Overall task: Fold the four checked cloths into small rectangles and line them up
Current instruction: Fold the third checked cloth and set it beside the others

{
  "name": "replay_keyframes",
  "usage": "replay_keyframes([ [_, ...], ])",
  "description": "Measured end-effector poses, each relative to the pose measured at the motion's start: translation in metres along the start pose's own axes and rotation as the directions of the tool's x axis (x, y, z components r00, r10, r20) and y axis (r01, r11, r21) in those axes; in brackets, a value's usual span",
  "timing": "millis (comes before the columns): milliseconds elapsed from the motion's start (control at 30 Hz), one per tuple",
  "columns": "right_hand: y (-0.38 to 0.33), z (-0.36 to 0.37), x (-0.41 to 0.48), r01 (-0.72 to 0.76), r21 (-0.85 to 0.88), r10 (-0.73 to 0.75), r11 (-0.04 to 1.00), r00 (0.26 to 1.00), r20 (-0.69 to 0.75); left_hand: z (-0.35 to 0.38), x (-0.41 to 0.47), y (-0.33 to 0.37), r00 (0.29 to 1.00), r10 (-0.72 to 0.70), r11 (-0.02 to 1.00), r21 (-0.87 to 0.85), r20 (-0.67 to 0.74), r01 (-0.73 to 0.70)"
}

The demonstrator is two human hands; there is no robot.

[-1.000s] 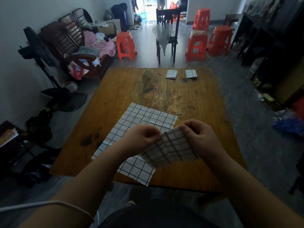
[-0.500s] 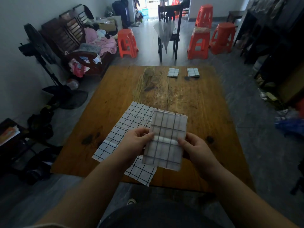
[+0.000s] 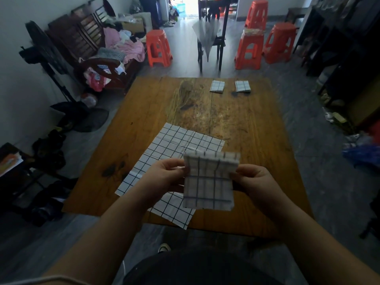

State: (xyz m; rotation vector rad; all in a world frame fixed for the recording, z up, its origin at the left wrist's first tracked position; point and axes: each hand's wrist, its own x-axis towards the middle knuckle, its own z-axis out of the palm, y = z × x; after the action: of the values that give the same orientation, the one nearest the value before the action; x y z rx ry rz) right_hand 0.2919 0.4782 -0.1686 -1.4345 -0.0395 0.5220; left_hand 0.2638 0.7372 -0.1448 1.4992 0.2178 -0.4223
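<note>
At the upper left of the frame a black standing fan (image 3: 44, 50) stands by the wall, beside a dark wooden slatted bench (image 3: 86, 36) heaped with clothing. A brown wooden table (image 3: 144, 112) fills the centre. On its lower left part a white unfolded checked cloth (image 3: 164, 149) with dark grid lines lies flat, its near corner just overhanging the table's near edge. In the lower centre the left hand (image 3: 162, 177) pinches the left edge of a partly folded checked cloth (image 3: 209, 182), with its fingers curled. This cloth is held in the air over the table's near part, roughly upright, and overlaps the flat cloth in the view. Its top edge looks doubled over. In the upper centre, near the table's far edge, a first folded checked rectangle (image 3: 217, 86) and a second folded checked rectangle (image 3: 243, 86) lie side by side, apart. The right hand (image 3: 257, 182) pinches the held cloth's right edge, fingers curled likewise. At the upper right, orange plastic stools (image 3: 249, 50) stand on the grey floor.
</note>
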Motion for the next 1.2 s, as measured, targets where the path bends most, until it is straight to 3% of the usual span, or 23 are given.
replay_keyframes([
  [267, 0.002, -0.005, -0.001, 0.061, -0.198, -0.058, 0.978, 0.998, 0.021, 0.0, -0.001, 0.0, 1.0, 0.013, 0.987, 0.158, -0.006, -0.012],
  [533, -0.003, 0.005, -0.002, 0.124, -0.487, -0.109, 0.865, 0.992, 0.059, 0.008, 0.002, 0.003, 0.991, 0.131, 0.9, 0.417, 0.015, -0.125],
  [633, -0.008, 0.018, 0.001, 0.121, -0.637, -0.096, 0.762, 0.993, 0.073, 0.014, 0.003, 0.005, 0.983, 0.169, 0.849, 0.495, 0.077, -0.185],
  [767, -0.012, 0.032, 0.003, 0.14, -0.748, -0.114, 0.648, 0.99, 0.087, 0.026, 0.002, 0.008, 0.977, 0.189, 0.852, 0.478, 0.098, -0.212],
  [900, -0.014, 0.028, 0.002, 0.086, -0.664, -0.121, 0.743, 0.993, -0.007, 0.028, 0.001, 0.003, 0.984, 0.175, 0.806, 0.57, 0.029, -0.16],
  [1000, -0.014, 0.022, -0.003, 0.069, -0.565, -0.151, 0.822, 0.984, -0.099, 0.027, -0.001, -0.006, 0.992, 0.108, 0.763, 0.633, 0.072, -0.129],
  [1200, -0.009, 0.02, -0.009, 0.027, -0.522, -0.091, 0.852, 0.991, -0.098, 0.031, -0.007, -0.018, 0.995, 0.1, 0.833, 0.546, 0.006, -0.087],
])
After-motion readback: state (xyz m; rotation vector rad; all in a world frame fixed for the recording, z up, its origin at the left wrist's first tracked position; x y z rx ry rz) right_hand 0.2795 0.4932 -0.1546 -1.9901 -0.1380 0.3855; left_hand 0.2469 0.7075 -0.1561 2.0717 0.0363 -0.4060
